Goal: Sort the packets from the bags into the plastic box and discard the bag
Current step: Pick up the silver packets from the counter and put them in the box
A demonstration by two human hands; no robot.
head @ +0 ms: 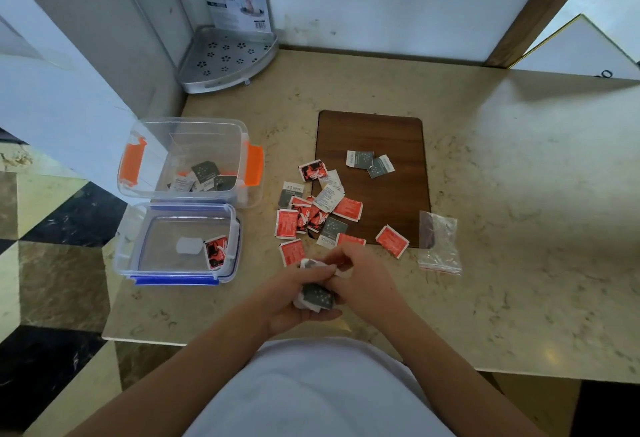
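My left hand (294,301) cups several grey packets (317,296) near the counter's front edge. My right hand (363,280) meets it and pinches a white-edged packet (311,264) at the top of that stack. A pile of red and grey packets (313,213) lies just beyond my hands. Two more grey packets (370,162) rest on the brown mat (374,131). The orange-clipped plastic box (190,162) at left holds several grey packets. The blue-clipped box (176,246) in front of it holds one red packet (216,252). An empty clear zip bag (438,242) lies right of the mat.
A metal corner shelf (228,58) with a printed card stands at the back left by the wall. The counter (519,194) ends at its left edge (107,329) beside the boxes, with tiled floor below. A wooden post (540,6) rises at the back right.
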